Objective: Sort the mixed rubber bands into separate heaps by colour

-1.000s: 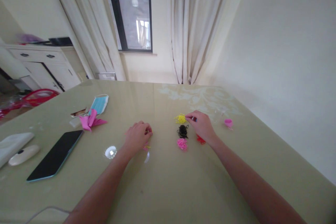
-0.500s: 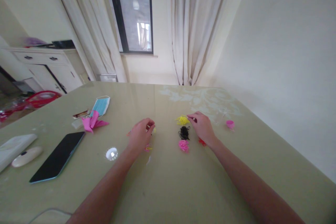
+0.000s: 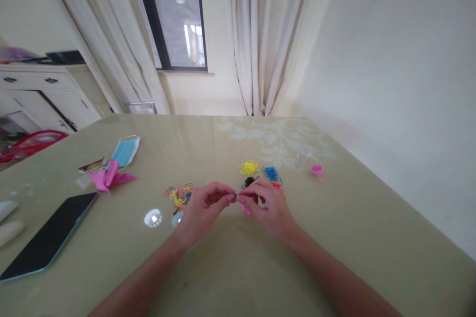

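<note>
My left hand (image 3: 204, 208) and my right hand (image 3: 269, 207) meet over the table, fingertips pinched close together. Between them is a tiny bit of blue and red rubber bands (image 3: 235, 197), too small to see clearly. Left of my left hand lies a mixed-colour heap of small rubber bands (image 3: 180, 194). Around my right hand are piles sorted by colour: yellow rubber bands (image 3: 249, 167), blue rubber bands (image 3: 271, 174), black rubber bands (image 3: 249, 182), red rubber bands (image 3: 277, 186) and pink rubber bands (image 3: 246, 210). My right hand partly covers the black, red and pink piles.
On the left are a dark phone (image 3: 50, 233), a pink folded paper shape (image 3: 110, 177) and a blue face mask (image 3: 125, 151). Light reflects at a round spot (image 3: 152, 218). A small pink cup (image 3: 317, 171) stands at right, near a clear container (image 3: 303, 160).
My hands have come together: the right left the yellow pile, the left moved right from the mixed heap. The blue pile is now uncovered. The view has shifted slightly right.
</note>
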Motion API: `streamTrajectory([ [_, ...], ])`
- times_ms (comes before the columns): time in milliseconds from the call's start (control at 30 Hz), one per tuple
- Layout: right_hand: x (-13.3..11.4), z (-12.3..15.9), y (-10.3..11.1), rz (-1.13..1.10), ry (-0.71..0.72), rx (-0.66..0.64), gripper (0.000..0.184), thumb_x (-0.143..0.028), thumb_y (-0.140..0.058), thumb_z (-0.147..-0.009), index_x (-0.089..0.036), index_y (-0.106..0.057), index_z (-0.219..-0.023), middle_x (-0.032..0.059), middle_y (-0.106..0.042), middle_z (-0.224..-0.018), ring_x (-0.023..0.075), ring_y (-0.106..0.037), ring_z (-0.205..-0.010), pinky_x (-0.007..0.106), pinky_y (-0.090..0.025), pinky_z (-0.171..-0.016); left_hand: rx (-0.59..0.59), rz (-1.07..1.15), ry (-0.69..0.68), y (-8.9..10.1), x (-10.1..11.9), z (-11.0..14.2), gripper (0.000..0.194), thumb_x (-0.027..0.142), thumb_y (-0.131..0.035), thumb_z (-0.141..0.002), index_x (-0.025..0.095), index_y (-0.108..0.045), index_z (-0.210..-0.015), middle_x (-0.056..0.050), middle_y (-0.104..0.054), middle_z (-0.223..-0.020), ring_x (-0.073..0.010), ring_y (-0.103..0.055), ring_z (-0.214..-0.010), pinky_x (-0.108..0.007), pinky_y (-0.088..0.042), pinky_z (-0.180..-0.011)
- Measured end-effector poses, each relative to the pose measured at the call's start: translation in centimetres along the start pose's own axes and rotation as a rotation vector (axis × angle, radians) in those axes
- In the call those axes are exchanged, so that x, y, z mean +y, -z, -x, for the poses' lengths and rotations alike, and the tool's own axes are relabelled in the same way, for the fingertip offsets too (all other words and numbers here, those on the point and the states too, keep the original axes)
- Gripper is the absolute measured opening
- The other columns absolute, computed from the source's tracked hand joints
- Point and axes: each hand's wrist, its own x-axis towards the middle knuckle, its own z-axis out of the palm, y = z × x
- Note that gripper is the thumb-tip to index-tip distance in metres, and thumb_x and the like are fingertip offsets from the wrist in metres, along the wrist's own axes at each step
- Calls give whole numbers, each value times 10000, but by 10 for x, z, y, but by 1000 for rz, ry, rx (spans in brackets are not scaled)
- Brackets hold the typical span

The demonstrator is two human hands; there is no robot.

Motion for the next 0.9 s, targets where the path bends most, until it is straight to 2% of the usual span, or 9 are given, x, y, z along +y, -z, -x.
streamTrajectory([
  [133,-3,4,-3,-51,-42,-42,221,-335,-723,-1001,-187,-820,-869,16,-649,-770,134,-547,-652,263,-412,-595,4,-80,-62,2,-3,1,136,331,-804,-890,199,-815,-925,-48,-818,-890,-178,-764,-841,-273,-615,-793],
  [300,-3,5,-7,-91,-58,-66,167,-290,-727,-973,-188,-824,-884,10,-637,-783,129,-541,-655,268,-406,-603,-3,-37,-88,3,-5,1,122,320,-816,-883,201,-814,-910,-44,-806,-874,-174,-753,-830,-260,-608,-773],
  [500,-2,4,-7,-104,-9,27,98,-201,-725,-929,-194,-822,-911,12,-648,-773,139,-552,-658,272,-430,-597,3,-23,-69,1,-4,1,150,353,-809,-896,207,-804,-933,-48,-818,-896,-184,-767,-855,-273,-619,-792],
  [600,-2,2,-1,-51,61,103,100,-170,-724,-934,-201,-814,-904,12,-657,-751,147,-569,-662,277,-453,-607,5,-96,-80,4,-6,-2,193,384,-771,-921,212,-801,-1003,-60,-828,-969,-202,-775,-908,-310,-626,-841],
  [667,-2,1,4,-9,123,167,92,-170,-728,-950,-204,-809,-925,19,-681,-776,147,-588,-668,279,-476,-615,40,-251,-98,10,-8,-5,222,390,-710,-962,218,-793,-1075,-69,-828,-1041,-215,-770,-941,-347,-622,-877],
  [767,-3,0,14,49,211,248,101,-159,-719,-976,-209,-806,-979,33,-721,-851,143,-624,-679,274,-511,-620,100,-680,-133,21,-14,-10,230,300,-638,-992,238,-780,-1162,-80,-807,-1141,-262,-733,-1062,-432,-578,-980],
  [833,-5,1,19,88,259,280,120,-147,-712,-983,-217,-806,-1008,38,-736,-878,149,-661,-708,276,-540,-641,95,-961,-114,28,-19,-11,272,249,-641,-980,245,-774,-1217,-102,-779,-1239,-317,-686,-1179,-500,-526,-1049],
  [900,-7,2,21,124,287,300,130,-146,-713,-986,-229,-807,-1022,41,-749,-890,163,-697,-747,288,-566,-669,51,-1116,-62,33,-24,-11,306,256,-640,-988,242,-762,-1269,-128,-740,-1341,-365,-644,-1258,-546,-490,-1073],
])
